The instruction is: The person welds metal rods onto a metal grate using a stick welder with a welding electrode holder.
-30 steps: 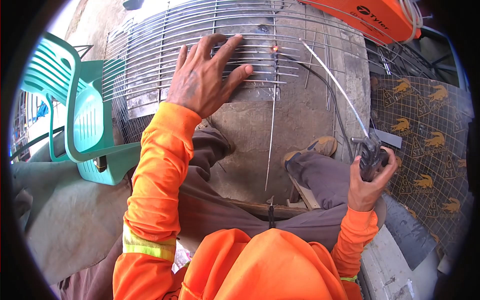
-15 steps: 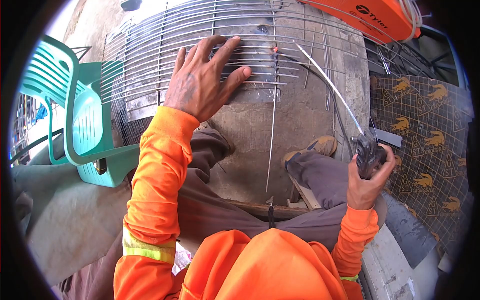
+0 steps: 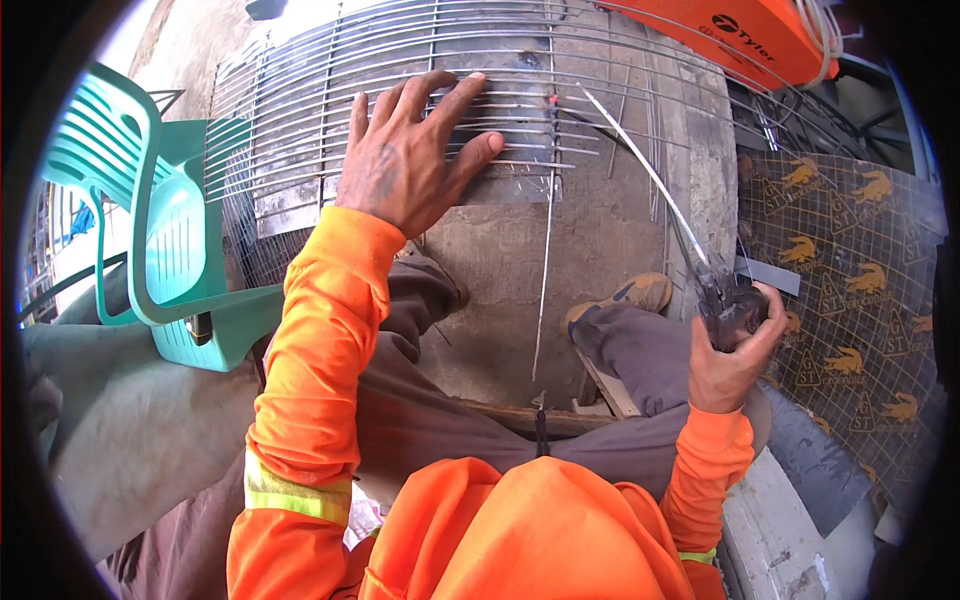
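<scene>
Gripping the electrode holder [image 3: 716, 292], the right hand [image 3: 735, 365] has brought the welding electrode [image 3: 650, 175] nearer to the joint [image 3: 553, 100], whose red glow has shrunk; probably it is cooling. The left hand [image 3: 405, 160], open and spread, rests upon the steel-rod grate [image 3: 322, 130], above a metal sheet [image 3: 522, 190].

Your sleeves [image 3: 310, 400] are bright orange, banded in yellow-green, and your trousers [image 3: 420, 410] grey-brown. At right, your holder [image 3: 722, 310] is black and its rod [image 3: 648, 170] pale grey; on the far side, the bars [image 3: 321, 100] are silvery grey with one red spot [image 3: 553, 100]. The left-hand chair [image 3: 178, 240] is teal green, the far-right box [image 3: 700, 30] orange with black lettering, the right-hand sheet [image 3: 850, 280] dark, patterned with golden crocodiles and grid lines.
</scene>
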A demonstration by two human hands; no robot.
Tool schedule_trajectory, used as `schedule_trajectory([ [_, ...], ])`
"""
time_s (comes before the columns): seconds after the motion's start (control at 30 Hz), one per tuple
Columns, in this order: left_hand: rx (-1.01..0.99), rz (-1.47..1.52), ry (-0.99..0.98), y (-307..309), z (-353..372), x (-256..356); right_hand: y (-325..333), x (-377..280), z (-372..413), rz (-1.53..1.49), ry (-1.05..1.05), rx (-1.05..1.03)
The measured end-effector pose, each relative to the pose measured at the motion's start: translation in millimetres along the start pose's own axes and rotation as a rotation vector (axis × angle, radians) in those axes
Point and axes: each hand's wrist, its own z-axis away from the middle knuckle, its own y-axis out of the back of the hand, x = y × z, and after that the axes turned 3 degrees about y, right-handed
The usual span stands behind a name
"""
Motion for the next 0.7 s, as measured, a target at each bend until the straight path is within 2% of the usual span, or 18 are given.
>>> schedule_trajectory([
  [0.23,0.023,-0.012,-0.019,-0.8,-0.7,-1.6,-3.3,-0.6,-2.4,0.061,0.091,0.005],
  [0.7,-0.008,0.065,-0.002,-1.8,-0.3,-3.6,-5.5,-3.7,-5.7,0.049,0.062,-0.014],
])
